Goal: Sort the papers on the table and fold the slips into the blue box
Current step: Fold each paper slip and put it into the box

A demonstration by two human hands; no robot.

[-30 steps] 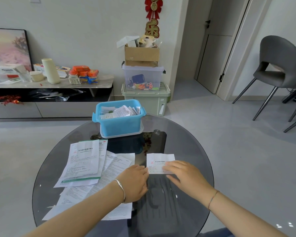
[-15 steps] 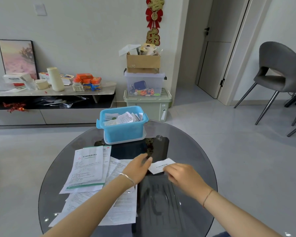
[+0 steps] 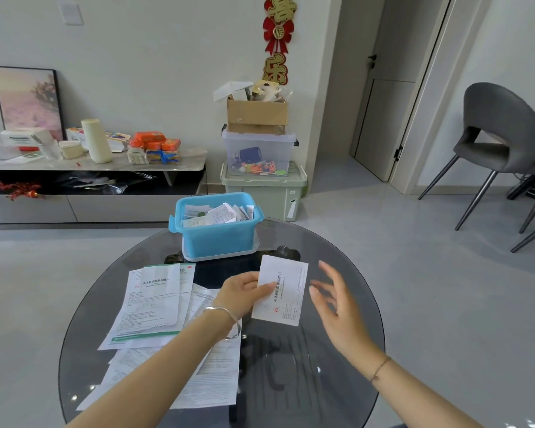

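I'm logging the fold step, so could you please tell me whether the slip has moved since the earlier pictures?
Yes. The slip has risen off the table toward the blue box; the left hand holds it up.

A folded slip (image 3: pixel 280 290) is pinched by the left hand (image 3: pixel 241 293) above the glass table (image 3: pixel 337 359); the right hand (image 3: pixel 337 307) is spread just beside it. Papers (image 3: pixel 155 304) are stacked left, before the blue box (image 3: pixel 215 231).

Table glass (image 3: pixel 337 366) bare at lower centre and right of frame: free passage. Spread papers (image 3: pixel 155 304) cover the left. Blue box (image 3: pixel 217 236) stands upper centre, top open; slip (image 3: pixel 280 291) in left hand (image 3: pixel 241 293) hangs just before it.
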